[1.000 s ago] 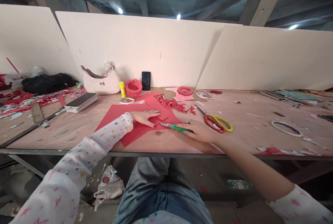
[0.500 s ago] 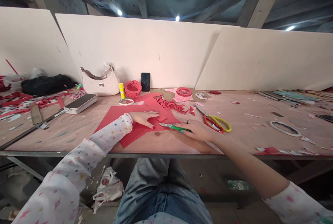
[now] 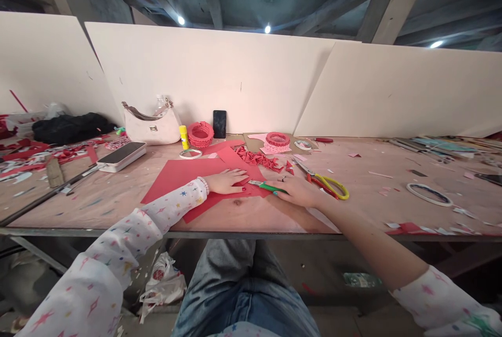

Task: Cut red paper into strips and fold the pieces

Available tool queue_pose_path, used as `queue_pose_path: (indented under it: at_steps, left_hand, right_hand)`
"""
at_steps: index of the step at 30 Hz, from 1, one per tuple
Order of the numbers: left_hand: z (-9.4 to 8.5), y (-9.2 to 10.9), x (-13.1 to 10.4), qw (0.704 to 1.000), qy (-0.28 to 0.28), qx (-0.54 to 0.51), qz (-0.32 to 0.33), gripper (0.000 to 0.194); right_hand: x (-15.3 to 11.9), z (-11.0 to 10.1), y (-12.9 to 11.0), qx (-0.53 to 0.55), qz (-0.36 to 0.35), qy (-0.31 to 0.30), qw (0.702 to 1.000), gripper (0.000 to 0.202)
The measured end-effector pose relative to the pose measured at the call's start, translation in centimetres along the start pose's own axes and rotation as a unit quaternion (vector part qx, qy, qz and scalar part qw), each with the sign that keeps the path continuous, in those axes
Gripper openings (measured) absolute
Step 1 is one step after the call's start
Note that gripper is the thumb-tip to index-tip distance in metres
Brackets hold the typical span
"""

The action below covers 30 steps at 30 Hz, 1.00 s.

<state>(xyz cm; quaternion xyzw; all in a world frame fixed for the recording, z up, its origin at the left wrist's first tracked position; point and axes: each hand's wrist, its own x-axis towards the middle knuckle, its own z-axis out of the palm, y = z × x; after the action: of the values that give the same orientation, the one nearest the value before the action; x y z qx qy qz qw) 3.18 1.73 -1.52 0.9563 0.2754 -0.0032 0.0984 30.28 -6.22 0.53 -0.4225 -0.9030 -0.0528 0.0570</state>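
The large, flat red paper sheets (image 3: pixel 172 177) lie overlapping on the pinkish, wood-topped counter (image 3: pixel 372 206), just in front of the person, with a corner pointing toward the near edge. Of the 2 hands, the left hand (image 3: pixel 227 181) rests palm down on the red paper, its fingers extended and slightly spread, the thumb with its red nail set apart from them. The right hand (image 3: pixel 300 190) is curled around the handle of a slim green utility knife with a metal blade (image 3: pixel 270 186), whose tip points toward the left hand over the paper; the exact finger grip underneath is hidden. Just beyond the sheets sits a loose heap of small folded red paper pieces (image 3: pixel 261 158). Beside the right hand lie metal scissors with red and yellow handles (image 3: pixel 333 186), blades pointing away from the person. Farther back, a round red and pink paper ring stack (image 3: pixel 277 140) stands on a flat piece of brown cardboard (image 3: pixel 254 142), near a small round roll of tape (image 3: pixel 303 144). To its left, a black rectangular phone (image 3: pixel 220 124) leans upright against a white panel (image 3: pixel 196 76), followed by a round, hollow red paper ring (image 3: pixel 201 134), an upright yellow glue stick (image 3: pixel 184 137) and a pale curved handbag (image 3: pixel 151 128).
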Motion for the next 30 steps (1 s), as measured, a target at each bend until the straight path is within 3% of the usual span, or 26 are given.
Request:
queue_pose_path:
  at_steps: [22,30]
  left_hand:
    - [0.0,-0.1,-0.1,1.0,-0.003,-0.005,0.02,0.057]
    - [-1.1,1.3,-0.1,0.996,-0.011,0.007,0.093,0.052]
  right_hand:
    - [-0.2,-0.2,0.2,-0.049,-0.016,-0.018,0.999,0.043]
    - [-1.9,-1.2,-0.7,-0.028,-0.004,-0.021,0.999,0.039]
